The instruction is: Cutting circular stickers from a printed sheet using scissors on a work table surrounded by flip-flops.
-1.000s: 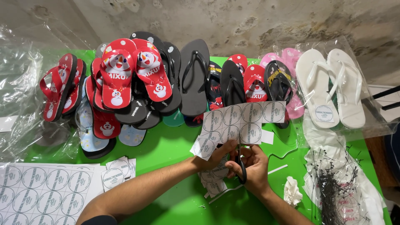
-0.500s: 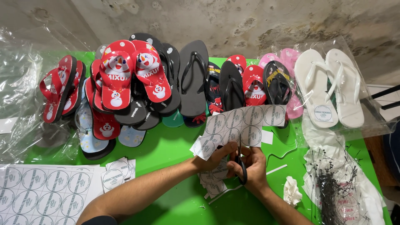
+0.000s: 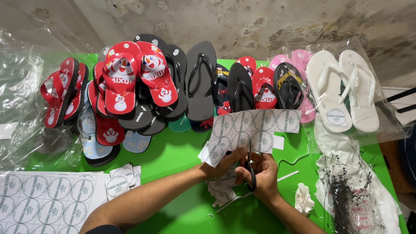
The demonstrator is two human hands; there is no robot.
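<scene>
Cutting was under way near the green table's (image 3: pixel 173 160) front edge: the left hand (image 3: pixel 225 162) pinched a white paper sheet of round printed labels (image 3: pixel 249 132), the right hand (image 3: pixel 262 173) gripped black-handled scissors (image 3: pixel 250 173). Cut squares (image 3: pixel 123 182) lay stacked; an uncut sheet (image 3: pixel 43 203) remained. Nothing had visibly shifted since earlier.
</scene>
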